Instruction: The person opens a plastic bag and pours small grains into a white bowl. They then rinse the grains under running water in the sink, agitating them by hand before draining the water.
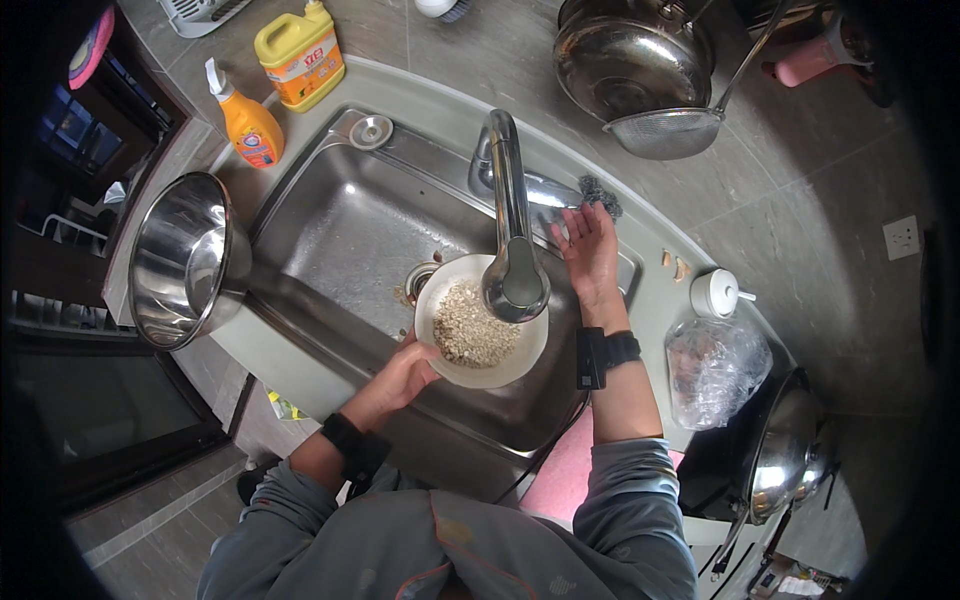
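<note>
My left hand (409,373) grips the near left rim of a white bowl (491,373) over the stainless steel sink (330,225). Pale grains (472,330), some darker, lie in the bowl. The chrome faucet (510,217) reaches over the bowl and hides part of it; no water is plainly seen running. Beside the faucet's lever, my right hand (590,247) is raised with its palm up and fingers apart, holding nothing. A steel wool scourer (600,196) lies just behind its fingertips. The sink drain (421,281) shows partly at the bowl's left, with bits of residue around it.
A steel basin (180,262) stands left of the sink. Behind it are an orange spray bottle (253,131) and a yellow detergent jug (304,64). On the right are a lidded white pot (714,292), a plastic bag (716,371) and a wok (780,450). A strainer (667,133) hangs at the back.
</note>
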Demonstrator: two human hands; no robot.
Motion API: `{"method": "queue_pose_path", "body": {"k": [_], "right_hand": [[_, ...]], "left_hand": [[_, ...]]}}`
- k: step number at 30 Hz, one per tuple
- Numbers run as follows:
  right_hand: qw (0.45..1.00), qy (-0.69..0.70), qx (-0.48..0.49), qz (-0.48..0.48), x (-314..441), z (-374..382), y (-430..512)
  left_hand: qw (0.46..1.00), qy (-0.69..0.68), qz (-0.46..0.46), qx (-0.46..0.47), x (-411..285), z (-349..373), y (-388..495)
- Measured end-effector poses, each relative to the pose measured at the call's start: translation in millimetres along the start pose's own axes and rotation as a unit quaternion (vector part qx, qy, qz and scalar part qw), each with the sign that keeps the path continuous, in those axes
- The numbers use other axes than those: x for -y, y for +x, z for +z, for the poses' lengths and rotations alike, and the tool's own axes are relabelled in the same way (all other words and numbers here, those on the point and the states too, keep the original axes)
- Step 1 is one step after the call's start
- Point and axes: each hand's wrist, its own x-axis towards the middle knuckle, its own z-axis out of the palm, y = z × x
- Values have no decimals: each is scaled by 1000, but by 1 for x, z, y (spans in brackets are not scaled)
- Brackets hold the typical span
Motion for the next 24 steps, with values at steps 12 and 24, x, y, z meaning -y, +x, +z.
{"method": "queue_pose_path", "body": {"k": [12, 24], "right_hand": [[1000, -7, 0, -1, 2, 4, -4], [968, -216, -50, -121, -13, -3, -3]], "left_hand": [[999, -20, 31, 21, 8, 0, 13], [999, -30, -18, 26, 12, -11, 28]]}}
